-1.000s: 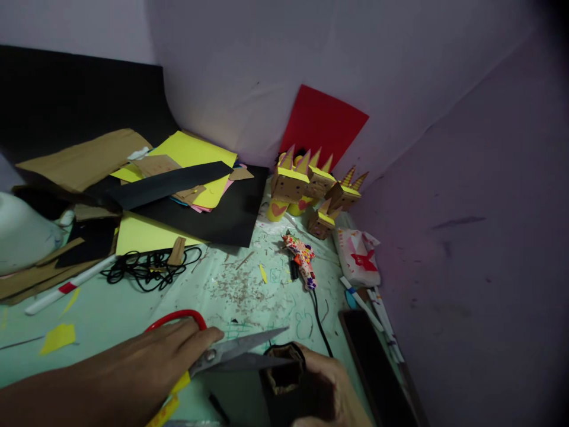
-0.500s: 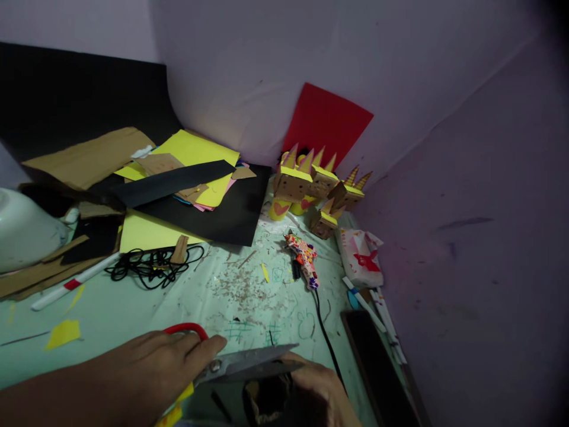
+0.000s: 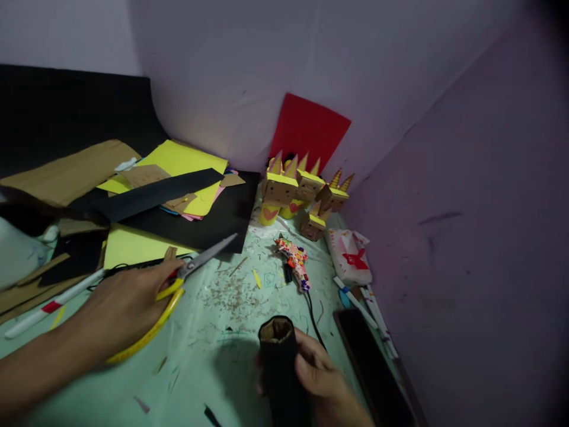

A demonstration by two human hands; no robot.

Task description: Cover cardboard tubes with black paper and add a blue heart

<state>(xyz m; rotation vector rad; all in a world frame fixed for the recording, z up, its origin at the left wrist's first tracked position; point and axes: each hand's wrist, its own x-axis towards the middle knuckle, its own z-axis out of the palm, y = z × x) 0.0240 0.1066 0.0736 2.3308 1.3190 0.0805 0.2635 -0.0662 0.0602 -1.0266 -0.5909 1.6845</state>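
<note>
My left hand [image 3: 133, 299] is closed around the handles of a pair of scissors [image 3: 202, 261], with the blades pointing up and to the right over the table. A curved yellow band [image 3: 146, 339] runs beneath that hand; whether it belongs to the scissors I cannot tell. At the lower middle, my right hand [image 3: 320, 370] wraps round a black paper tube [image 3: 284, 379]. The tube stands nearly upright, its top end showing a brown cardboard lining. The scissors and the tube are well apart.
A flower-patterned glue gun [image 3: 294, 261] lies mid-table, its cord trailing past my right hand. Behind it stand several cardboard box figures [image 3: 280, 191] with spiky tops. Yellow paper [image 3: 191, 157] and black sheets lie left. A dark phone-like slab [image 3: 371, 362] and a white packet [image 3: 349, 255] are right.
My left hand has carried the scissors away from the tube, up and to the left. The tube has come up more fully into view in my right hand.
</note>
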